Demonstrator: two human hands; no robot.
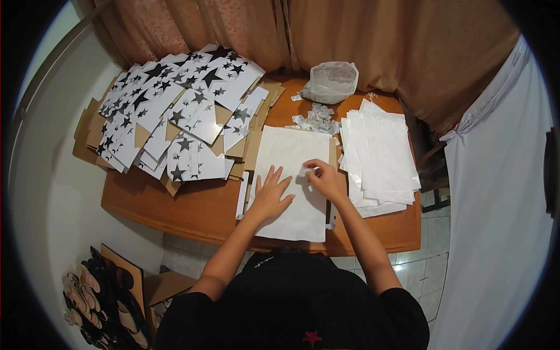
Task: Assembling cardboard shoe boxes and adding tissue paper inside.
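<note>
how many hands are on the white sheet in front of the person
2. The left hand lies flat on the white sheet; the right hand rests further right, its fingers pinching a small white scrap.

white sheet [290,175] | black-star white bags [175,111] — brown card | orange-brown table [192,210] — tan curtain [373,41]

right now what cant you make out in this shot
- Small white piece pinched in the right hand, head view: too small, partly covered by fingers.
- White sheet under the left hand: the palm hides that patch.
- Clear bag: contents blurred by the plastic.
- Scrap pile: pieces too small to tell apart.
- Brown card under the star-printed sheets: mostly covered.
</note>
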